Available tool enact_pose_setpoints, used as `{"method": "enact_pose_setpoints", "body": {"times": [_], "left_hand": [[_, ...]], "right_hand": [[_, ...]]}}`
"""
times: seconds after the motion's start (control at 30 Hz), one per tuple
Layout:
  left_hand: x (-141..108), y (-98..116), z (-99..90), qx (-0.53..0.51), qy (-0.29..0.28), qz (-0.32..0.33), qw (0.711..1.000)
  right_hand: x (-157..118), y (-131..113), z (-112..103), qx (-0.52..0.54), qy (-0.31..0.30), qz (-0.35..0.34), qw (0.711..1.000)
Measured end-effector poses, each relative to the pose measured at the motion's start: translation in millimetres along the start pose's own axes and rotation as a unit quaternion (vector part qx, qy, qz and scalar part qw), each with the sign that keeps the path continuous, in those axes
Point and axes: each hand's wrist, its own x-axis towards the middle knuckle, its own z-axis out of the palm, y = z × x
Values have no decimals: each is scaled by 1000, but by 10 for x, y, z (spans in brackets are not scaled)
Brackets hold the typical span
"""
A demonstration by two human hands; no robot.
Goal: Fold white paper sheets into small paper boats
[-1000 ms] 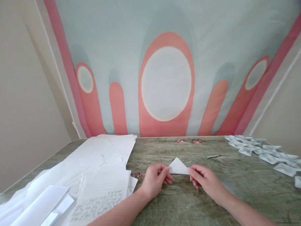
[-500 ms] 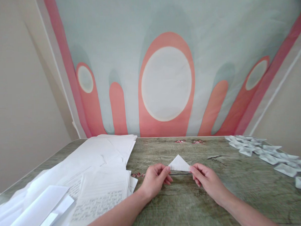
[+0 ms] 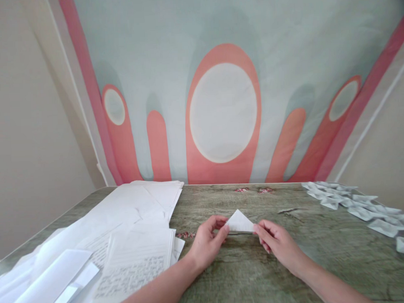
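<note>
A small white paper folded into a triangle point(image 3: 239, 222) is held just above the wooden table, its peak pointing away from me. My left hand point(image 3: 208, 239) pinches its left corner between thumb and fingers. At the right corner, my right hand point(image 3: 278, 244) grips the paper with thumb and index finger, the other fingers curled beneath.
Large white sheets point(image 3: 137, 202) and a stack of written-on pages point(image 3: 136, 260) cover the table's left side. Folded white strips point(image 3: 57, 280) lie at the front left. Several folded paper pieces point(image 3: 363, 212) form rows along the right edge of the table point(image 3: 239, 274).
The triangle has shifted very slightly left and toward me. My left fingers have lifted and lie more behind its left corner. My right hand is nearly unmoved.
</note>
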Motion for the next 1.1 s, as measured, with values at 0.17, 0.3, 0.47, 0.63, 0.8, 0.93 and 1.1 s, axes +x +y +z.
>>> {"method": "enact_pose_setpoints", "body": {"times": [0.17,0.3,0.47,0.63,0.8,0.93,1.1], "left_hand": [[-58,39,-4,142,-2,107,984],[-111,75,-12,239,-37,164,956],[-153,105,-7,322,-61,193,925],[-173,111,-2,332,-60,190,922],[-182,137,26,247,-36,171,953],[-192,148,79,155,-32,136,978],[-231,117,154,93,-41,108,989]], "right_hand": [[-40,-29,24,-58,-20,-26,998],[-106,-66,62,-116,-30,-59,991],[-167,-140,111,-166,-28,-110,979],[-217,-218,132,-195,-9,-155,968],[-266,-253,141,-169,-19,-179,969],[-283,-215,166,-169,-6,-191,967],[-271,-214,172,-170,-21,-214,962]]}}
